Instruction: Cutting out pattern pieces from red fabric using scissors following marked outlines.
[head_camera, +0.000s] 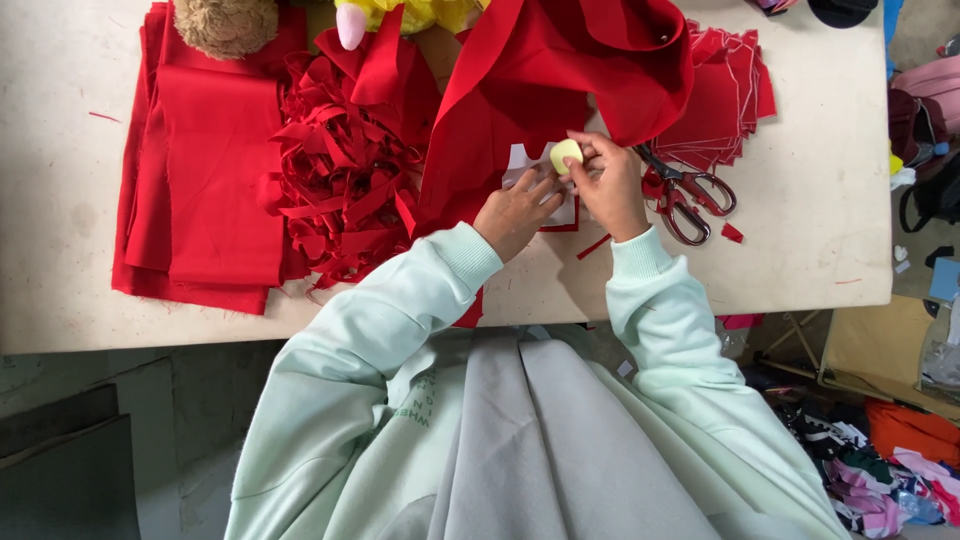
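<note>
My right hand (612, 185) pinches a small pale yellow round piece (565, 155), likely tailor's chalk, over a white paper pattern (524, 165) that lies on red cloth (560, 70). My left hand (515, 212) presses flat on the pattern, fingers spread, holding it down. Both arms wear pale mint sleeves. Part of the pattern is hidden under my hands.
Red-handled scissors (690, 195) lie just right of my right hand. A heap of red fabric scraps (345, 165) and folded red cloth (210, 160) sit to the left. Cut red pieces (725, 95) are stacked at the right. Plush toys (225, 22) rest at the table's far edge.
</note>
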